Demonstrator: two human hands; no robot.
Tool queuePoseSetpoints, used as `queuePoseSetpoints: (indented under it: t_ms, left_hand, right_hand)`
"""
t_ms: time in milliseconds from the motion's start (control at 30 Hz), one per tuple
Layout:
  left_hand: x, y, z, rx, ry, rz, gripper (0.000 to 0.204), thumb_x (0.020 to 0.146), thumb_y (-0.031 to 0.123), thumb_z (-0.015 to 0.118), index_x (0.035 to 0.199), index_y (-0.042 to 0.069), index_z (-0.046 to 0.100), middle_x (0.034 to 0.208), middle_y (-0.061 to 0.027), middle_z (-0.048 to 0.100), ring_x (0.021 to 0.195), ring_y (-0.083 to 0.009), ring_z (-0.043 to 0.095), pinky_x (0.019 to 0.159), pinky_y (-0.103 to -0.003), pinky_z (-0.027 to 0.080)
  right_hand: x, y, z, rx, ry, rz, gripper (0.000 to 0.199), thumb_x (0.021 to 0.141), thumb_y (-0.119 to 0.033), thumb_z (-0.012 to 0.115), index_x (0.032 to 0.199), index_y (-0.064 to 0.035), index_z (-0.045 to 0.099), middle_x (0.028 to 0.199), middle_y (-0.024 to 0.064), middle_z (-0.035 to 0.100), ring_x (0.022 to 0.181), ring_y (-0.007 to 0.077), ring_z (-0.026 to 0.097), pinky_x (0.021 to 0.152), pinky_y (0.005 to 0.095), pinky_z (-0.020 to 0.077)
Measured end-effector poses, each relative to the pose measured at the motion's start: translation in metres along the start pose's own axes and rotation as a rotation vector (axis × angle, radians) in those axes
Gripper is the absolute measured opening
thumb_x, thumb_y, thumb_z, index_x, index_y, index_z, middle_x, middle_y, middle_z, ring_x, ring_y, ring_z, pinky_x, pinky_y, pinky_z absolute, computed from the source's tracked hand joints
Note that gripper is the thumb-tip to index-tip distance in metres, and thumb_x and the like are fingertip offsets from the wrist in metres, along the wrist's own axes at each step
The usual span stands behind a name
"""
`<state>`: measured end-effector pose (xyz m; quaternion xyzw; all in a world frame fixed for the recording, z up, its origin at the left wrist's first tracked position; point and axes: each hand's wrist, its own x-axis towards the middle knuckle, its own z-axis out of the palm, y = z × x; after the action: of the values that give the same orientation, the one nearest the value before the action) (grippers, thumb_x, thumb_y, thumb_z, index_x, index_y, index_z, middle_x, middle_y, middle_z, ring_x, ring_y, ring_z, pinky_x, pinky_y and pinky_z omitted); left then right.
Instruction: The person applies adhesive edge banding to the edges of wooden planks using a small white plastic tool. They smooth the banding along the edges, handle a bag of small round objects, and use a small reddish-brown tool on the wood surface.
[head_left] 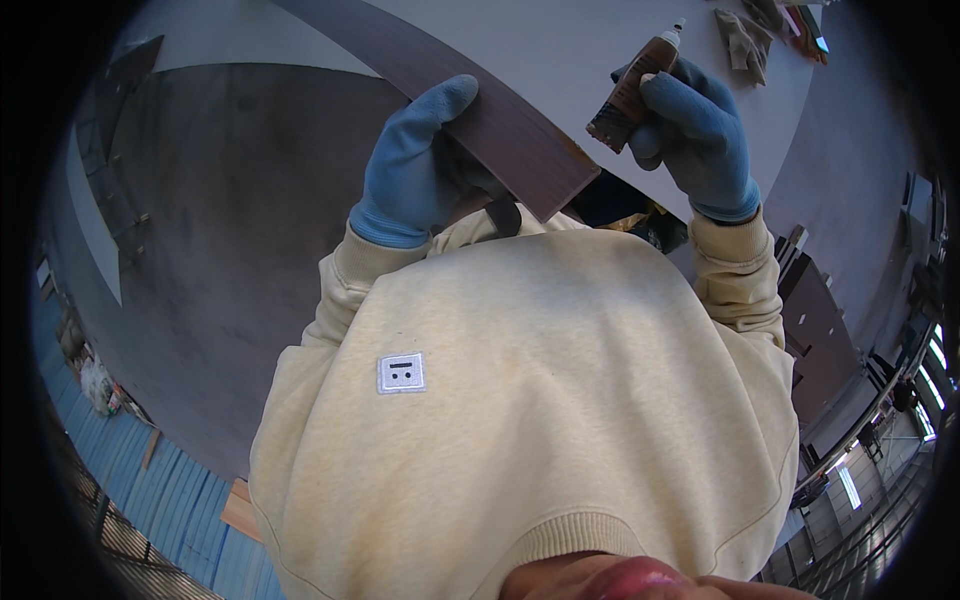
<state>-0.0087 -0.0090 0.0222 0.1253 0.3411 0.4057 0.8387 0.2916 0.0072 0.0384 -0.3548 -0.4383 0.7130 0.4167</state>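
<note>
My left hand (408, 168), in a blue work glove, grips the edge of a long dark brown board (510, 130) with a wood-like face. Its thumb lies on top and the other fingers are hidden below. The board slants from the upper left down to its near end, close to my chest. To the right of that end, my right hand (700, 135), gloved alike, is closed around a small brown-smeared squeeze bottle (630, 98). The bottle's pale nozzle tip points up and away from me, apart from the board.
A pale grey tabletop (590, 45) extends beyond my hands. Crumpled tan cloths (745, 45) lie at its far right. Some dark, cluttered items (640, 218) show below the board's near end. Dark brown panels (820, 330) stand at right, and a wooden piece (240, 512) lies at lower left.
</note>
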Motion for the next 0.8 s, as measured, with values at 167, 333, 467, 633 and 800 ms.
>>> queuePoseSetpoints:
  t_ms: [167,333,467,633,800]
  left_hand:
    - [0.000,-0.003,0.001,0.033,0.021,0.015,0.041,0.097,0.034,0.080,0.125,0.006,0.070,0.115,-0.0131,0.076,0.111,-0.0250,0.074,0.100,-0.041,0.064]
    - [0.002,-0.002,0.007,0.004,0.020,0.000,0.042,0.096,0.035,0.080,0.124,0.005,0.070,0.114,-0.0129,0.076,0.109,-0.0241,0.075,0.098,-0.040,0.065]
    - [0.002,0.003,0.012,0.108,0.064,0.011,0.044,0.098,0.038,0.078,0.125,0.004,0.070,0.114,-0.0133,0.077,0.105,-0.0231,0.076,0.092,-0.039,0.067]
    - [0.004,0.003,0.014,0.130,0.038,0.023,0.047,0.097,0.041,0.078,0.124,0.003,0.071,0.113,-0.0140,0.077,0.101,-0.0226,0.078,0.085,-0.036,0.069]
    - [0.008,-0.002,0.016,0.098,0.027,0.017,0.046,0.097,0.040,0.079,0.125,0.004,0.070,0.113,-0.0136,0.077,0.100,-0.0226,0.078,0.083,-0.036,0.069]
  right_hand:
    - [0.000,-0.001,-0.001,0.040,-0.027,0.043,0.043,0.105,-0.030,0.068,0.129,0.0053,0.068,0.097,0.0142,0.079,0.076,0.0164,0.078,0.063,0.0278,0.0632]
    - [-0.012,0.001,0.015,-0.141,0.131,-0.182,0.032,0.108,-0.018,0.062,0.128,0.0060,0.068,0.108,0.0167,0.078,0.079,0.0186,0.077,0.069,0.0277,0.0630]
    - [-0.022,0.006,0.020,-0.651,0.184,-0.790,0.034,0.091,-0.007,0.081,0.123,0.0015,0.073,0.108,0.0124,0.080,0.092,0.0221,0.078,0.091,0.0381,0.0620]
    - [-0.035,-0.008,0.004,-1.150,0.052,-0.840,0.040,0.082,-0.022,0.089,0.117,-0.0069,0.076,0.111,0.0071,0.081,0.101,0.0274,0.076,0.103,0.0472,0.0588]
    - [-0.032,-0.023,0.002,-1.396,-0.005,-1.001,0.037,0.082,-0.026,0.084,0.113,-0.0089,0.077,0.107,0.0071,0.080,0.099,0.0253,0.076,0.101,0.0475,0.0611]
